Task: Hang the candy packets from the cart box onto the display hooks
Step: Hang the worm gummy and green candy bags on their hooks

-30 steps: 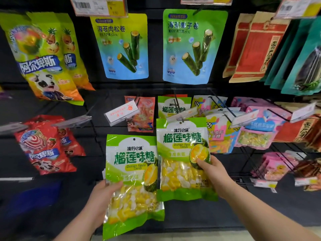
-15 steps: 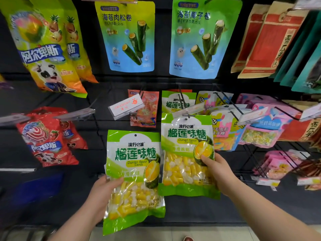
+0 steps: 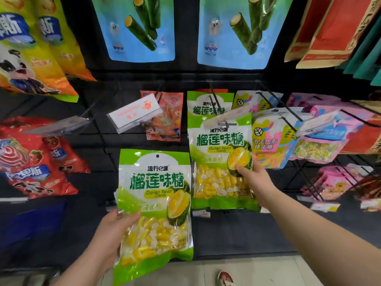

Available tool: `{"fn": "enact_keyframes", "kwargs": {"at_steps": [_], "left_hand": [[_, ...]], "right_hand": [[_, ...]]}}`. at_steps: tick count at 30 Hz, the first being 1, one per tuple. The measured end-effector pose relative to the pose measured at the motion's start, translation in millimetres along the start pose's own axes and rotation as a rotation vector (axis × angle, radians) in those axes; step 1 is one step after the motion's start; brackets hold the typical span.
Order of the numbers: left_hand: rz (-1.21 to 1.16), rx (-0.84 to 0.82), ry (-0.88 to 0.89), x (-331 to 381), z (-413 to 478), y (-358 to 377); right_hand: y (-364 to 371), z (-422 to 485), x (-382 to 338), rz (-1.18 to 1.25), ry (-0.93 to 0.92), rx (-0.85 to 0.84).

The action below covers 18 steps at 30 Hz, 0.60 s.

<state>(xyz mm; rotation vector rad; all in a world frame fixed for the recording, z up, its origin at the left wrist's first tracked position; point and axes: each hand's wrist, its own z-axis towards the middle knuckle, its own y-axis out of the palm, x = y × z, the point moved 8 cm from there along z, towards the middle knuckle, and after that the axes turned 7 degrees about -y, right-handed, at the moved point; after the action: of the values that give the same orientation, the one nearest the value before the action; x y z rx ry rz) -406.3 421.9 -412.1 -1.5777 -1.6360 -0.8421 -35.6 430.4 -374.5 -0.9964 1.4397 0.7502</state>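
Right hand (image 3: 255,183) pinches the upper packet (image 3: 216,153) at its right edge; left hand (image 3: 111,230) grips the lower packet (image 3: 154,182).

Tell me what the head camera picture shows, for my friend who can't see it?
A person's right grip holds a green durian candy packet up by a display hook where a matching packet already hangs; its top is hidden behind a price tag. The left grip holds a second durian packet lower down. Other snack bags hang around.

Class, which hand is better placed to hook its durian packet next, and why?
The right hand: the right packet is up at the hook; the left hand holds the left packet lower, apart.
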Motion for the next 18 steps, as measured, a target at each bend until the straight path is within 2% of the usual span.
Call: {"fn": "enact_keyframes", "kwargs": {"at_steps": [11,14,18], "left_hand": [[-0.006,-0.153,0.075,-6,34,45],[0.045,-0.182,0.087,-10,41,55],[-0.006,-0.257,0.06,-11,43,77]], "right_hand": [[12,81,37,-0.082,-0.093,0.013],[13,91,40,-0.112,-0.119,0.017],[8,79,40,-0.171,-0.178,0.059]]}}
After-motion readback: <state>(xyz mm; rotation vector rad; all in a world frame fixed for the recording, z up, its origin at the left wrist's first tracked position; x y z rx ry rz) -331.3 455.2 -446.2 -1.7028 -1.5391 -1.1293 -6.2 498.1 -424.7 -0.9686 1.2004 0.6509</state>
